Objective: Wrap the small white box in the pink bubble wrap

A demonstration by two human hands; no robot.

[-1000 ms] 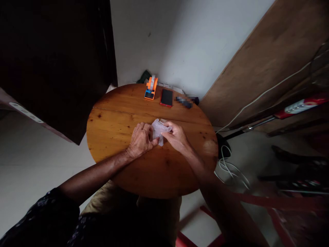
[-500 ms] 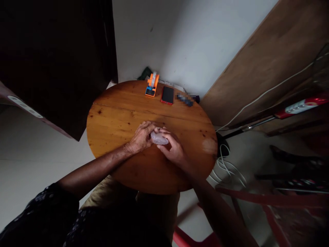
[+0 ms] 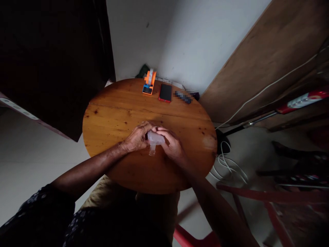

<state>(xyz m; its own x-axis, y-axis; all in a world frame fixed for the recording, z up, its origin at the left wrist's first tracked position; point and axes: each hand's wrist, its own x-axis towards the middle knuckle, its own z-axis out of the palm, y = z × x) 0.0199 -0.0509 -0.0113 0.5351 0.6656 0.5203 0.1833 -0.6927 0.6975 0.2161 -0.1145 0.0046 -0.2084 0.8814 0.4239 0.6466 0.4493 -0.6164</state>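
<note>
Over the middle of the round wooden table (image 3: 110, 120) I hold a small whitish, translucent wrapped bundle (image 3: 156, 138) between both hands. My left hand (image 3: 139, 136) grips its left side, with the fingers curled over the far edge. My right hand (image 3: 171, 142) closes on the right side, thumb near me and fingers across the far side. A short strip of clear tape (image 3: 152, 150) hangs from the bundle's near edge. What is inside the bundle cannot be made out.
At the table's far edge stand an orange and blue tape dispenser (image 3: 149, 82), a phone with a red case (image 3: 165, 93) and a dark, blurred-out object (image 3: 183, 97). A white cable (image 3: 228, 161) lies coiled on the floor at right, near a red chair (image 3: 257, 195).
The bundle has been turned in my hands, and a clear tape strip now shows hanging from its near edge. Both hands keep their hold. The view has shifted slightly.
</note>
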